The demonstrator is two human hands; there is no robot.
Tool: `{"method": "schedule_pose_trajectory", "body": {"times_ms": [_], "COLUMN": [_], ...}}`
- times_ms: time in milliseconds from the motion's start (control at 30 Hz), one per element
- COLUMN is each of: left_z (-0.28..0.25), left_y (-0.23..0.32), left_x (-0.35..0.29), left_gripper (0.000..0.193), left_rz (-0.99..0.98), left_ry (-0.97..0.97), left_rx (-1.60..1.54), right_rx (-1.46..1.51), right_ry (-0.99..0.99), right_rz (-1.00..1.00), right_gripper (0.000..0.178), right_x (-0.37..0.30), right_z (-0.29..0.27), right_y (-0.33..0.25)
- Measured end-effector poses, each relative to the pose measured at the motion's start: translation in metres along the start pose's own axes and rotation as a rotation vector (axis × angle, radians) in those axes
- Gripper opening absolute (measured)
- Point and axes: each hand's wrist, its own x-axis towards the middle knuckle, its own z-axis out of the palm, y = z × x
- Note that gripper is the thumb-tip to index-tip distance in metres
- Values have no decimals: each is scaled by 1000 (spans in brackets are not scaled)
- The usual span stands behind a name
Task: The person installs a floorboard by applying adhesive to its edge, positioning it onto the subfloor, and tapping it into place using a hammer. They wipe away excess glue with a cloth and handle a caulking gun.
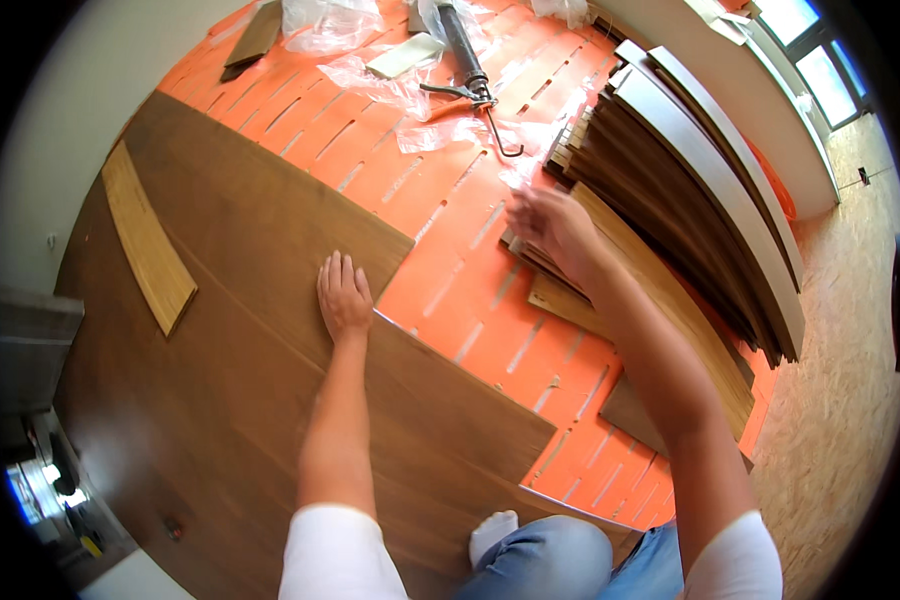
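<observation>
My left hand (344,298) lies flat, fingers stretched out, on the laid brown floor planks (260,360), close to their stepped edge. Beyond that edge spreads an orange slotted underlay (440,285). My right hand (560,228) hovers over the underlay, beside the near ends of a stack of brown planks (660,180). Its fingers look bent but are smeared by motion, and I make out nothing in them. Under my right forearm lie loose planks, among them a lighter brown plank (670,310).
A caulking gun (464,48) rests on crumpled clear plastic (375,90) at the far side. One yellowish-brown plank piece (150,235) lies on the laid floor at left. A short plank offcut (255,38) sits at the far left. Bare chipboard (840,350) runs along the right.
</observation>
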Motion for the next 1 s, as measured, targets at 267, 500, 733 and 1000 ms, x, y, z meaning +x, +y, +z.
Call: {"method": "schedule_pose_trajectory", "body": {"times_ms": [267,500,733,1000], "left_z": [-19,-19,-25,-23], "left_y": [15,25,12,19], "left_x": [12,19,20,22], "left_gripper": [42,45,45,43], "left_rz": [-41,-58,-51,-39], "left_ry": [-106,-194,-165,-176], "left_rx": [-56,-84,-38,-12], "right_rx": [449,562,979,1216], "right_ry": [400,668,403,321], "right_rz": [-45,6,-224,-435], "right_gripper": [36,22,31,23], "right_x": [272,403,427,396], "right_z": [56,24,37,42], "right_y": [20,37,18,-50]}}
